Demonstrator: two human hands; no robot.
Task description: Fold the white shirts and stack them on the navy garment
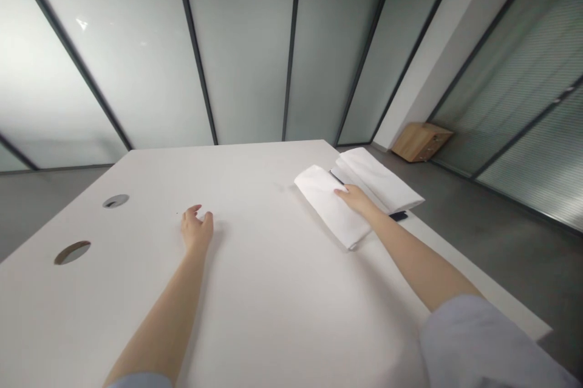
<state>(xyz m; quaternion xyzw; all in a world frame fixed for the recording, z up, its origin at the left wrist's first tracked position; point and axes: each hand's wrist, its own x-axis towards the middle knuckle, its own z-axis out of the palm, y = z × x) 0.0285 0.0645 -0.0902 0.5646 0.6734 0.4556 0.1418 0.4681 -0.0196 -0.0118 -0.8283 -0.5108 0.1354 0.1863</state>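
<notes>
**Right hand on folded white cloth at the far right of the surface**

I saw a broad white surface (273, 291) filling most of the view, with two round cable holes (71, 252) cut into its left side, one nearer me and one farther off. Behind it stood a wall of frosted glass panels (246, 42) in dark frames, and more glazed panels with fine horizontal lines ran along the right of the room. The floor (492, 224) was grey. A small wooden cabinet (421, 141) sat on that floor against the white wall in the far right corner; I could not tell what it held.

My right hand (357, 198) lay flat, fingers loosely spread, on a folded white cloth (330, 206) near the right edge of the surface; it pressed on the cloth rather than clenched it. Just beside that cloth, farther right, a second folded white cloth (380, 178) lay touching it, and a thin dark object (336, 176) showed in the gap between them. Another small dark thing (398, 215) peeked out at the surface edge beneath the second cloth; I could not make out what it was.

My left hand (197, 230) rested on the bare surface, well apart from the cloths, fingers curled loosely and holding nothing.
</notes>
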